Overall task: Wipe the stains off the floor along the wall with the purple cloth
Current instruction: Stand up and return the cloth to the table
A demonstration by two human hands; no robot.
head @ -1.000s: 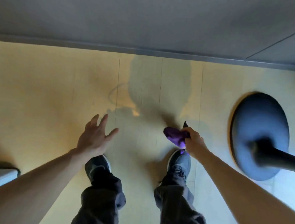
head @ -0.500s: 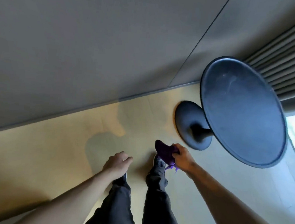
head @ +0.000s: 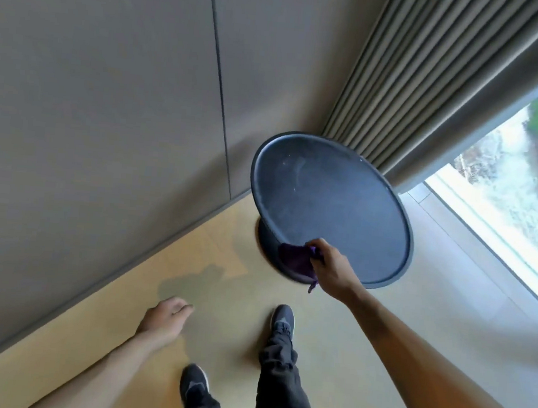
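My right hand [head: 332, 268] grips the bunched purple cloth [head: 297, 261] in the air, in front of the near rim of a round dark side table. My left hand [head: 166, 317] hangs low over the floor with its fingers loosely curled and nothing in it. The light wooden floor [head: 122, 308] runs along the grey wall [head: 101, 98]. A dull, darker patch [head: 189, 283] lies on the floor between my left hand and the wall's baseboard. I am standing; both my dark shoes and trouser legs show at the bottom.
The round dark side table [head: 332, 203] on a pedestal base stands close to the wall, right of the patch. Behind it hangs a pleated curtain [head: 434, 88], and a bright floor-level window [head: 510, 179] fills the right side.
The view has risen and swung to the right, away from the floor. My right hand lifted the purple cloth up to the table's rim. My left hand closed from spread fingers to a loose curl.
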